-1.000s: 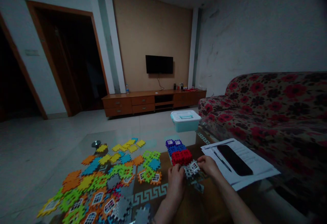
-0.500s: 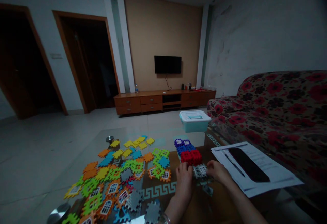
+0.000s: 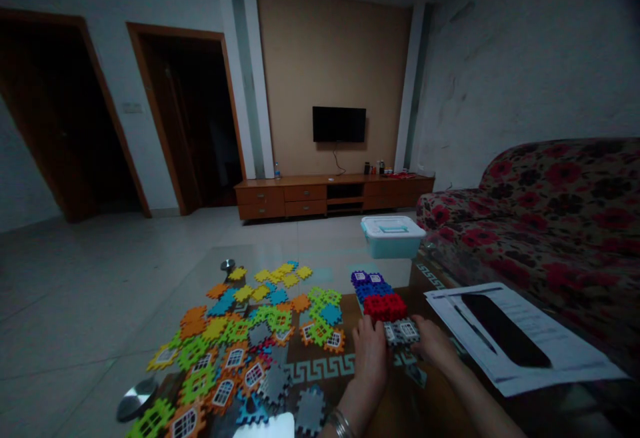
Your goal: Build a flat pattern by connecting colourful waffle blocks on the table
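Just nearer than the red blocks (image 3: 385,306), left hand (image 3: 371,348) and right hand (image 3: 434,343) share a grip clamped on grey blocks (image 3: 401,333).

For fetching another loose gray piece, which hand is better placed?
Probably the left hand: it is nearer the loose gray pieces; the right hand is across the gray blocks, nearer the papers.

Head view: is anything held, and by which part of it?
The grey pieces sit between the left hand, at their left edge, and the right hand, at their right; whether either holds them cannot be told.
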Demonstrator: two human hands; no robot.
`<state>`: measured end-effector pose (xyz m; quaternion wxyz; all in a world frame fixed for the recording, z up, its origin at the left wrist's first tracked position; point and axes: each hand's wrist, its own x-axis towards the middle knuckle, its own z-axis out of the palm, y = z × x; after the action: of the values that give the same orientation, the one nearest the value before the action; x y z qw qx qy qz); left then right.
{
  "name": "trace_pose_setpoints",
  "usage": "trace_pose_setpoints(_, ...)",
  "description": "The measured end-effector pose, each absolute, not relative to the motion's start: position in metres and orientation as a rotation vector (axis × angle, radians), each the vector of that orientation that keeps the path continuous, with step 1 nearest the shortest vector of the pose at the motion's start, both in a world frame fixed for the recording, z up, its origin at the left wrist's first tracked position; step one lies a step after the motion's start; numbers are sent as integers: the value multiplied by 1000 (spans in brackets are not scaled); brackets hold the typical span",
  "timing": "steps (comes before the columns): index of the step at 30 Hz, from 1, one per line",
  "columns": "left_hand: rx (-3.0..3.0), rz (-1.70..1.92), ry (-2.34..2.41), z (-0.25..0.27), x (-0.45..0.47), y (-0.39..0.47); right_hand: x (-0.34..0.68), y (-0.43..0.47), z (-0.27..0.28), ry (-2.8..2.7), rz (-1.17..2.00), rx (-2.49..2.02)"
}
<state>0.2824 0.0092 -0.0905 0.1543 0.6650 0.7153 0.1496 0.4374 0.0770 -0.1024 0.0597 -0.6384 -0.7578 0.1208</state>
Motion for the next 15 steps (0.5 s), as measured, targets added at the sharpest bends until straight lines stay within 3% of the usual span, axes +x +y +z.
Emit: trace_pose_setpoints(15,1898,521,2168,-50,226,-27,387,45,-71,-2302,123,-1685)
